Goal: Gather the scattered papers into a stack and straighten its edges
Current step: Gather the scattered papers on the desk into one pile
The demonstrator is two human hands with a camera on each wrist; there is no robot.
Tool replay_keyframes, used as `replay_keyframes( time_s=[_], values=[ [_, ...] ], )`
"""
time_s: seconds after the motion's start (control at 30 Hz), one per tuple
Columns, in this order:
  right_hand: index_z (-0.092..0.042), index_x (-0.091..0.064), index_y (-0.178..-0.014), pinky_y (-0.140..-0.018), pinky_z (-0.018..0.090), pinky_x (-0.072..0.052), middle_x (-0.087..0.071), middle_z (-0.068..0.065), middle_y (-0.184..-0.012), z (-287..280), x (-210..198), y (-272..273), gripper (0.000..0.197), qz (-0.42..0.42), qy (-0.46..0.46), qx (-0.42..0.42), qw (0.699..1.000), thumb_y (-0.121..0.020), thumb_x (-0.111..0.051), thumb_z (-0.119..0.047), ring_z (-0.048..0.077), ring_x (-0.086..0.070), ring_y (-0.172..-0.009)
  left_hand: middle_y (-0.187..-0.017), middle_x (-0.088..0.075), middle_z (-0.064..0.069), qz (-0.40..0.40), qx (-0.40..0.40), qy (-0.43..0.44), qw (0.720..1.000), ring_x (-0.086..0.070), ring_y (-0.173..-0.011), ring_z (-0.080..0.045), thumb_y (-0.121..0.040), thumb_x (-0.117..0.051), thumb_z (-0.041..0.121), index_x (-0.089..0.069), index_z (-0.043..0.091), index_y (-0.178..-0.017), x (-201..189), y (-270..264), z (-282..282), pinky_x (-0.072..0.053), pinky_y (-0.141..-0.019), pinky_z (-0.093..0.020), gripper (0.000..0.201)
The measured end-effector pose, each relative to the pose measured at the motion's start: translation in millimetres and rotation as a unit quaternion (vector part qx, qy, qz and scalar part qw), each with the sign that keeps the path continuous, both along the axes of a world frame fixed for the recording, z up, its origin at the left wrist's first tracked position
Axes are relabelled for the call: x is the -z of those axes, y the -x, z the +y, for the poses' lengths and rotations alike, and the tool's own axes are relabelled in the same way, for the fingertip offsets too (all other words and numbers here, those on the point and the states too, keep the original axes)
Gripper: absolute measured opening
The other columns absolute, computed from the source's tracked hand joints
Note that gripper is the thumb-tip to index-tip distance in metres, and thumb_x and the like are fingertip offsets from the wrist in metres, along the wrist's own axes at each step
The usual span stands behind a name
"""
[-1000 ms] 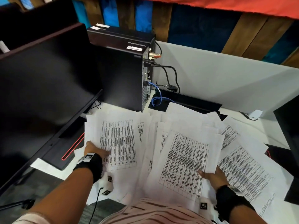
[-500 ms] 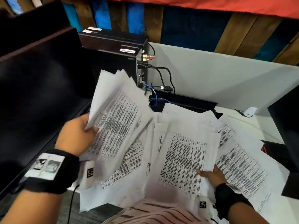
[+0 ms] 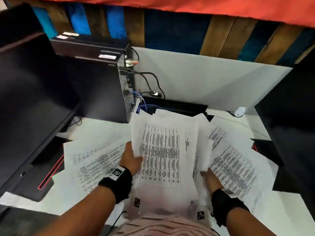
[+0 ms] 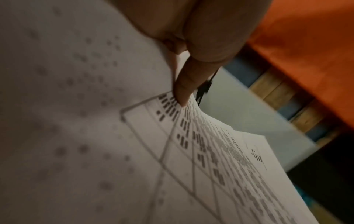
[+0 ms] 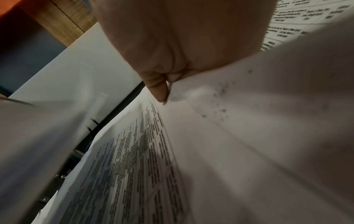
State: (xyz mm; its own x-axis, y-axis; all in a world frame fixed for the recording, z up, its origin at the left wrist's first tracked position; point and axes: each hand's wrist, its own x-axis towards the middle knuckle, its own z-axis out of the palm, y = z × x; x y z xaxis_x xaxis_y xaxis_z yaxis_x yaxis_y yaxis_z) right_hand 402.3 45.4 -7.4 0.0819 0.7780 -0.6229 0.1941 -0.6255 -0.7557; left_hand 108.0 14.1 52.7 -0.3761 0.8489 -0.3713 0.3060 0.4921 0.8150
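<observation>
White printed papers lie scattered over the white desk [image 3: 95, 126]. My left hand [image 3: 134, 155] grips the left edge of a bundle of papers [image 3: 163, 150] held over the middle of the pile. In the left wrist view its thumb [image 4: 184, 84] presses on a sheet with a printed table [image 4: 201, 151]. My right hand [image 3: 206, 174] holds the bundle's right side, fingers hidden under sheets. The right wrist view shows its thumb [image 5: 159, 91] pinching a sheet [image 5: 239, 128]. Loose sheets remain on the left [image 3: 95, 159] and on the right [image 3: 235, 167].
A dark monitor [image 3: 34, 99] and its base with a red stripe [image 3: 49, 174] stand at the left. A black computer tower [image 3: 95, 82] with cables [image 3: 144, 106] is behind the papers. A white partition [image 3: 204, 79] closes the back; another dark screen [image 3: 293, 116] stands at the right.
My left hand lifted a bundle from the left side and carried it right, over the middle pile. The right hand stayed at the pile's right edge.
</observation>
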Motion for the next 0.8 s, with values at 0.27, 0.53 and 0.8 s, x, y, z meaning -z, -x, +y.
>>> replay_keyframes(
  time_s=[0.27, 0.53, 0.8],
  values=[
    [-0.02, -0.007, -0.154, -0.119, 0.044, -0.017, -0.016, 0.002, -0.161, 0.5, -0.7, 4.2, 0.099, -0.02, -0.017, -0.067, 0.997, -0.079, -0.036, -0.078, 0.025, -0.021, -0.147, -0.159, -0.005, -0.016, 0.09, 0.114, 0.17, 0.975, -0.031, -0.139, -0.036, -0.095, -0.048, 0.014, 0.013, 0.018, -0.151, 48.1, -40.2, 8.7, -0.038, -0.109, -0.037, 0.083],
    [-0.011, -0.025, -0.148, -0.11, 0.04, -0.031, -0.042, 0.002, -0.144, 3.9, 6.0, -6.8, 0.075, -0.055, -0.047, -0.139, 0.988, -0.087, -0.068, -0.017, 0.029, -0.04, -0.135, -0.143, -0.032, -0.019, 0.186, 0.111, 0.181, 0.959, -0.04, -0.129, -0.039, -0.092, -0.049, 0.039, -0.027, 0.02, -0.148, 45.8, -3.7, 16.8, -0.036, -0.108, -0.042, 0.063],
    [-0.009, -0.031, -0.147, -0.11, 0.044, -0.032, -0.045, 0.013, -0.146, 8.4, 14.7, -7.7, 0.076, -0.062, -0.05, -0.127, 0.989, -0.083, -0.072, -0.012, 0.032, -0.041, -0.134, -0.142, -0.034, -0.009, 0.306, 0.087, 0.277, 0.907, -0.038, -0.132, -0.037, -0.039, -0.082, 0.065, -0.016, 0.023, -0.145, 48.5, 142.7, -16.5, -0.039, -0.105, -0.052, 0.132]
  ],
)
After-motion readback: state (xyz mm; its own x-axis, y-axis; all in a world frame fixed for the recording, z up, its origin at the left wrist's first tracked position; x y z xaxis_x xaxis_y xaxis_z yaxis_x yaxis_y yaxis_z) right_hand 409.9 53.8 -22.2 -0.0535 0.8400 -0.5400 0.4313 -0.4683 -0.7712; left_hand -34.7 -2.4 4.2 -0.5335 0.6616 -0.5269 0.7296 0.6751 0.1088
